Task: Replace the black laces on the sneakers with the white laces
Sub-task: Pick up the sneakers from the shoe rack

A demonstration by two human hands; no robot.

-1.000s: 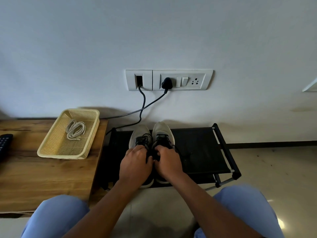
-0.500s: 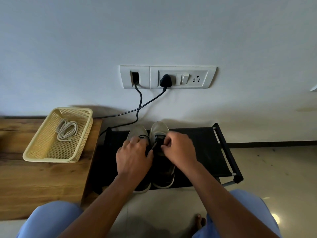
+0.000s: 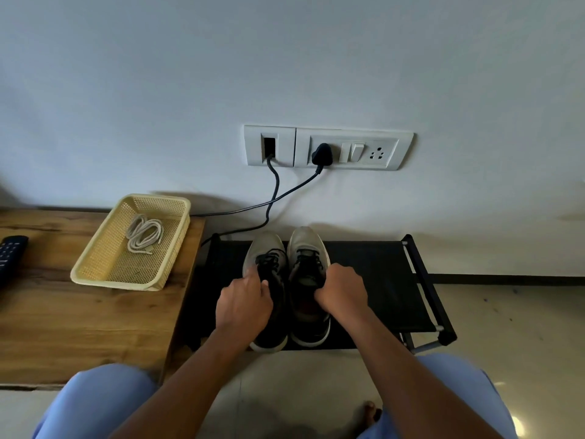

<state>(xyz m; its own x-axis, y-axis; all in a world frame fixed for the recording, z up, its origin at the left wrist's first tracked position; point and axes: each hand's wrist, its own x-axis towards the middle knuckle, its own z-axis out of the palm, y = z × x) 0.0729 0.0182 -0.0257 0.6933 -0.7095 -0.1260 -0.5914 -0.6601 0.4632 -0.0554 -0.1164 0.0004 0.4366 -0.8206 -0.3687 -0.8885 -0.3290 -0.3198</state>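
A remote point(image 3: 9, 259) lies at the left edge of the wooden tabletop point(image 3: 79, 324). A yellow basket point(image 3: 95, 267) stands on the tabletop near its right edge; the white laces point(image 3: 144, 232) lie coiled inside it, well apart from both hands.

To the right of the tabletop stands a black shoe rack point(image 3: 380, 280). Two sneakers sit side by side on it, toes toward the wall, both with the black laces point(image 3: 269, 259) threaded.

The left hand point(image 3: 243, 307) rests on the left sneaker point(image 3: 264, 248). Its fingers point(image 3: 253, 275) are curled at the lower end of the lacing; whether they pinch a lace cannot be told. The right hand point(image 3: 343, 294) rests at the right side of the right sneaker point(image 3: 305, 245), fingers curled into a fist at the collar; the grip itself is hidden.

Above the sneakers, a socket plate point(image 3: 329, 148) on the wall point(image 3: 285, 58) carries a black plug point(image 3: 321, 153). Two cables point(image 3: 275, 198) hang down from the plate and cross behind the sneakers.
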